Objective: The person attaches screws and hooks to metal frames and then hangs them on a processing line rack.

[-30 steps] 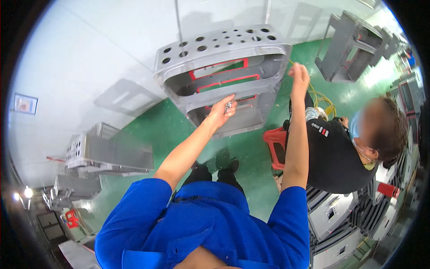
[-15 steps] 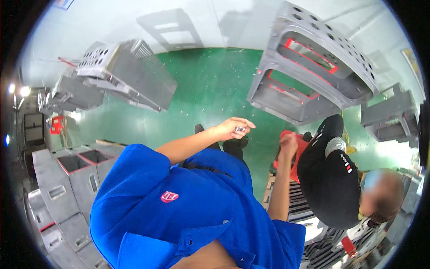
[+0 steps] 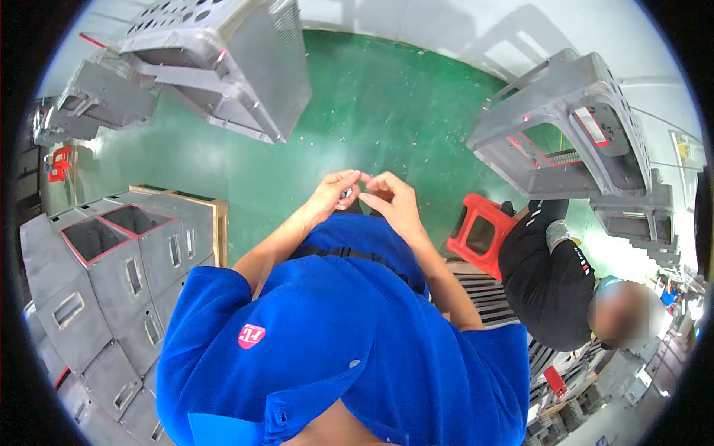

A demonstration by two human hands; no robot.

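In front of my waist my two hands have come together. My left hand [image 3: 332, 192] is closed around a small silvery piece [image 3: 346, 192], partly covered by the fingers and too small to name. Close against its fingertips is my right hand [image 3: 392, 196], its fingers bent and the thumb apart from the index finger. Nothing shows between them.
Grey perforated metal housings [image 3: 271, 82] hang at the far left, and a red-edged frame [image 3: 550, 178] at the right. Grey metal boxes [image 3: 67, 308] are stacked on my left. On my right a person in black [image 3: 547, 297] sits by a red plastic stool [image 3: 461, 236].
My right hand has moved up and left from beside the seated person to meet my left hand. My left hand has shifted left with the small piece. The whole view has turned.
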